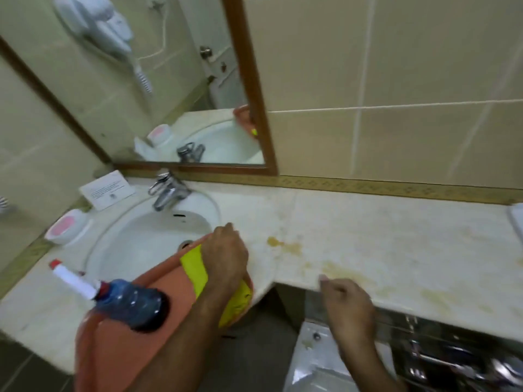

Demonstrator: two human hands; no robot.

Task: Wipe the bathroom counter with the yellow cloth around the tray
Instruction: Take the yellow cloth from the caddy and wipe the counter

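From the head camera, your left hand [225, 251] is closed, knuckles up, over the yellow cloth [195, 271], which drapes across an orange basin [113, 346] at the sink's [135, 236] front edge. The cloth's long axis runs from the sink toward you and to the right, its lower end hanging past the basin rim. Your right hand [346, 304] hovers at the front edge of the stained tabletop [382, 236], fingers loosely curled and holding nothing. A blue bottle [133, 305] lies on its side across the basin, nozzle pointing left. Motion blur softens both hands; the tray [516, 219] is cut off at the right edge
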